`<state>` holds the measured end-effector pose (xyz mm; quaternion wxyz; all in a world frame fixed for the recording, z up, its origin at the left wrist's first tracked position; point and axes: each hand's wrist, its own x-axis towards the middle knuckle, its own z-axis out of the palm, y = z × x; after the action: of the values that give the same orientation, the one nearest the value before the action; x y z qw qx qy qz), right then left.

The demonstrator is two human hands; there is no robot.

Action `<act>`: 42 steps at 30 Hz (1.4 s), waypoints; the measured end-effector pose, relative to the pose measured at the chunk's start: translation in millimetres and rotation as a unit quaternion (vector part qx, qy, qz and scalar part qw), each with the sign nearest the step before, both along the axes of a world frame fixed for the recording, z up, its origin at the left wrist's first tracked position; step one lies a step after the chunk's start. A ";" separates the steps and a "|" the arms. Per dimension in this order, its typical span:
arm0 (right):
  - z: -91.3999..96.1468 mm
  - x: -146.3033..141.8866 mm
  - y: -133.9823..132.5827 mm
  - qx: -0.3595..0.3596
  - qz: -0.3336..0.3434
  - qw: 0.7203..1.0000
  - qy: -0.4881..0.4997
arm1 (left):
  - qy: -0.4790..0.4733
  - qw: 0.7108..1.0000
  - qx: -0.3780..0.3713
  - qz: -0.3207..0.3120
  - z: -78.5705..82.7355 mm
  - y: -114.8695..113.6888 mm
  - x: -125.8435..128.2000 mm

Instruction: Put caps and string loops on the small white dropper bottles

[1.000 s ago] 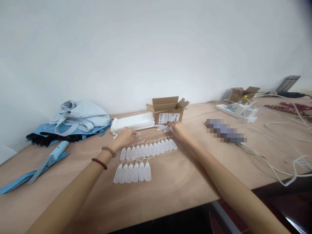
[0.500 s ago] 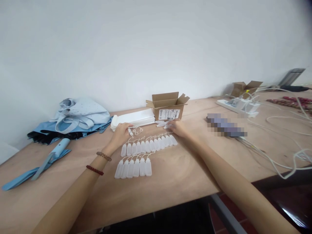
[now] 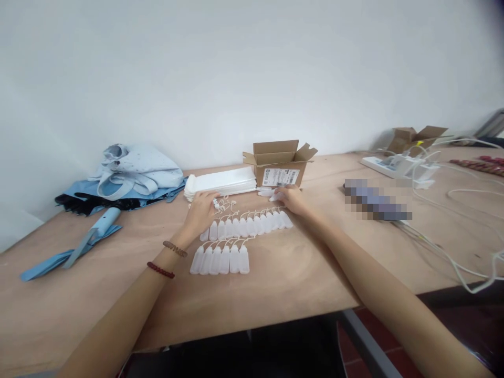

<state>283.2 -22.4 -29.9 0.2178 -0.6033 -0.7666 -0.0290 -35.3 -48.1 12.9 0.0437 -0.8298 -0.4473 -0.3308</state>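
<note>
My left hand (image 3: 200, 211) has its fingers closed on a white looped string (image 3: 216, 203) at the edge of a loose pile of white strings (image 3: 227, 205). My right hand (image 3: 292, 200) pinches a small translucent white bottle-shaped piece (image 3: 277, 196), beside a few others in front of the cardboard box. Nearer to me, two rows of such pieces lie side by side: a longer back row (image 3: 246, 227) and a shorter front row (image 3: 219, 260). White strings run from their narrow tops.
An open cardboard box (image 3: 282, 177) and a stack of white flat packets (image 3: 222, 181) stand by the wall. Folded blue fabric (image 3: 137, 170) and a blue umbrella (image 3: 103, 223) lie left. Right are a blurred-out item (image 3: 374, 200), a power strip (image 3: 380, 167) and loose cables.
The view has shifted a little, so the scene sits farther right and higher. My left hand now has a white string at its fingertips; my right hand stays at the loose pieces by the box.
</note>
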 end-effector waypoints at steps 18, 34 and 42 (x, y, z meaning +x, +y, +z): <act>27.6 -55.4 -43.2 0.052 0.144 0.979 0.132 | -0.218 0.962 -0.137 -0.092 15.6 -52.9 25.9; 47.7 -85.4 -75.8 0.006 0.186 0.949 0.255 | -0.247 0.950 -0.150 -0.119 18.7 -64.6 30.5; 46.5 -88.3 -78.3 -0.024 0.206 0.928 0.310 | -0.227 0.955 -0.146 -0.123 11.5 -60.9 30.9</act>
<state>195.0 -100.7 16.6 0.4313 -0.4157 -0.7690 0.2232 -4.4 -109.0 24.4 -0.2213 -0.7788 -0.3835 -0.4444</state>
